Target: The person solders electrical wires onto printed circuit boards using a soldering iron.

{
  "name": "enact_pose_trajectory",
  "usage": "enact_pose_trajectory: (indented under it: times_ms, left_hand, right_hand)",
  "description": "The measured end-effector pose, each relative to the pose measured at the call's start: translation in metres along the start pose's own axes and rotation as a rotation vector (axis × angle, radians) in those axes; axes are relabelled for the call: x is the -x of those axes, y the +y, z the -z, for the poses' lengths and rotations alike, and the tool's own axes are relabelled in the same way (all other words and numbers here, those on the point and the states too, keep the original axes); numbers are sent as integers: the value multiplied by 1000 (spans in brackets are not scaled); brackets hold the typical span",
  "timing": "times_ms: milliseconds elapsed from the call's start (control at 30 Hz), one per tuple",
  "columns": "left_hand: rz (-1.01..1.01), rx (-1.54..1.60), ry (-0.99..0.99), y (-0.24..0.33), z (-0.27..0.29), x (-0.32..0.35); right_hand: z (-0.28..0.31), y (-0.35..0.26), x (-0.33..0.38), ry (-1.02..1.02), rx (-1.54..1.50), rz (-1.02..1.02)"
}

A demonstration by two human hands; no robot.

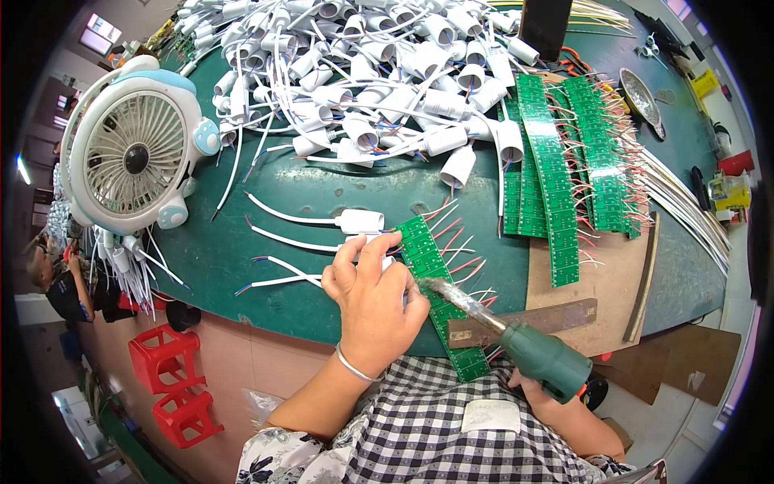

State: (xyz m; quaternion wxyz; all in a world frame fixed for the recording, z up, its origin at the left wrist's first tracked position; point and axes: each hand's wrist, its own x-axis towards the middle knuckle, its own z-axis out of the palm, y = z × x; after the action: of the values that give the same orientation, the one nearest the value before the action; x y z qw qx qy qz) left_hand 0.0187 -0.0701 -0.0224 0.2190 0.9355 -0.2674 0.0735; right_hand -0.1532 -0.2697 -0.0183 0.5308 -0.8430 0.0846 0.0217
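Left hand (375,298): curling half-closed; cannot tell its hold
Right hand (530,391): gripping soldering iron (544,359)
Circuit strip (439,312): lying at left hand's 3 o'clock, wooden bar (552,315) crossing
Fan (135,158): standing at 10 o'clock
Socket heap (355,89): filling 12 o'clock

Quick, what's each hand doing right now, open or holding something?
Left hand: curled at the circuit board's edge; any grip is hidden.
Right hand: closed, holding the soldering iron.

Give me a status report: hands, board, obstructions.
Left hand at left edge of green circuit board, over white sockets. Right hand holds gun-shaped tool, metal tip close to left hand. Brown bar across board's lower part.
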Motion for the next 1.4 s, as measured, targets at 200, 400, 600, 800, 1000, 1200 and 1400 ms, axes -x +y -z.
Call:
enact_pose_trajectory:
  times_ms: [200, 400, 600, 800, 1000, 1200, 1400]
  left_hand:
    - [4, -8, 17, -1, 1, 2]
    - [7, 12, 22, 0, -3, -1]
    - [-42, 26, 19, 0, -2, -7]
    - [-89, -30, 17, 2, 0, -12]
    - [-201, -9, -60, -8, 27, -32]
    - [-371, -176, 340, -97, 70, -168]
    - [-281, -389, -289, -128, 41, -217]
  right_hand:
    - [0, -6, 3, 126, -425, -133]
    - [-6, -11, -4, 341, -625, -78]
    - [-6, -1, -5, 380, -756, -62]
    - [-7, 4, -7, 486, -792, -24]
    - [-4, 3, -8, 486, -813, -59]
    - [-3, 6, -7, 468, -792, -7]
    - [-7, 5, -3, 490, -781, -31]
